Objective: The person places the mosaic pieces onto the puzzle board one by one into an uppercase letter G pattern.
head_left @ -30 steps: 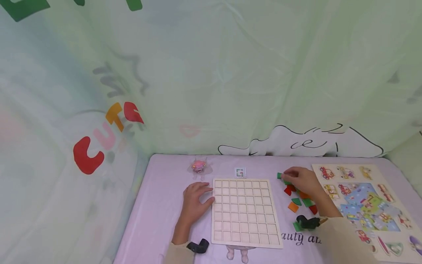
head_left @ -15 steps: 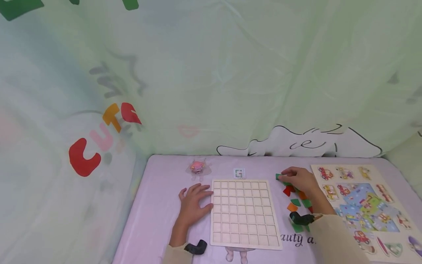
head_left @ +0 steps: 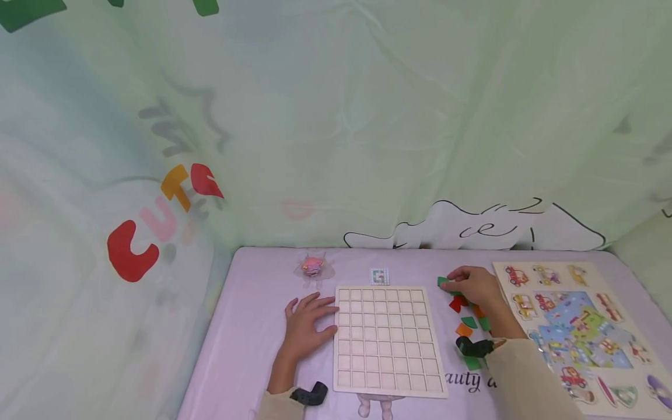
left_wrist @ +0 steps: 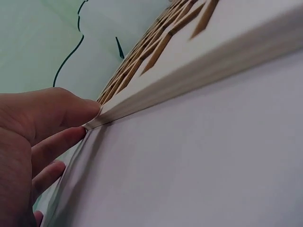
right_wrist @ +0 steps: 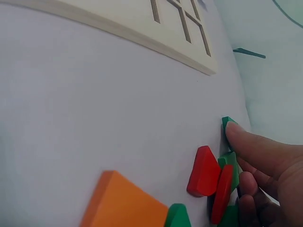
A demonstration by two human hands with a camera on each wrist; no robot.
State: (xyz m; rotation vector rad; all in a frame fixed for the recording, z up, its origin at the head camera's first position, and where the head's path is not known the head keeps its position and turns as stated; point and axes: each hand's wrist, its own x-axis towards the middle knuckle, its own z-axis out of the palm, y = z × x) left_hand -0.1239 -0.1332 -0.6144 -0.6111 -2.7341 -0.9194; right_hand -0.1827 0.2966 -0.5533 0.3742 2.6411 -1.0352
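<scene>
**Left hand on the grid board, right fingers on a green piece**

The left hand (head_left: 306, 326) lies flat on the lilac tablecloth (head_left: 252, 344), its fingers spread apart and straight. Its fingertips (left_wrist: 71, 111) touch the left edge of the wooden grid board (head_left: 387, 338); the left wrist view shows the thumb and forefinger pressed against the board's pale side wall. Nothing is gripped.

The right hand (head_left: 472, 286) rests among a scatter of coloured wooden pieces just right of the board. Its forefinger (right_wrist: 246, 142) is pressed on a small green piece (right_wrist: 227, 125), which stands out beyond the fingertip toward the board; whether the thumb pinches it from below cannot be told. Under the curled fingers sit two red pieces (right_wrist: 206, 172) leaning together, with more green beside them. Nearer the wrist lies an orange piece (right_wrist: 123, 203) and further green pieces (head_left: 469, 322).

Beyond the right hand's outer side lies a vehicle peg puzzle (head_left: 572, 326). Past the left fingertips, toward the green curtain (head_left: 336, 116), sits a small pink toy (head_left: 313, 266).
</scene>
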